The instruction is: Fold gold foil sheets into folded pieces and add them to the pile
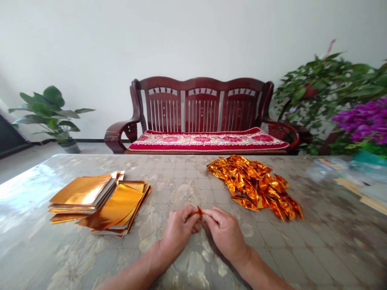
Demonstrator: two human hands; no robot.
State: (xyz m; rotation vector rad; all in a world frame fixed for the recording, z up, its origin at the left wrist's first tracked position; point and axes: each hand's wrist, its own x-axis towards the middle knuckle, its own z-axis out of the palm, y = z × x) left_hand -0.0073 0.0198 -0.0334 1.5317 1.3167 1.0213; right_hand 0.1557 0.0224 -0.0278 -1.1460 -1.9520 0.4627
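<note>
Between my fingertips, above the middle of the table, is a small folded piece of orange-gold foil paper (198, 211), mostly hidden by the fingers. My left hand (180, 226) pinches its left side, and my right hand (225, 230) pinches its right side. To the left lie two stacks of flat gold foil sheets, one at the back (81, 189) and one nearer me (121, 203). A heap of folded, pointed foil pieces (250, 181) rests to the right, beyond my right hand.
The table (169, 266) has a patterned, glossy cover. Clear plastic bags (325, 169) and pale flat card (361, 195) lie at the right edge. Behind stands a dark red wooden bench (202, 108). A potted plant (54, 110) is on the left; purple flowers (365, 121) are at right.
</note>
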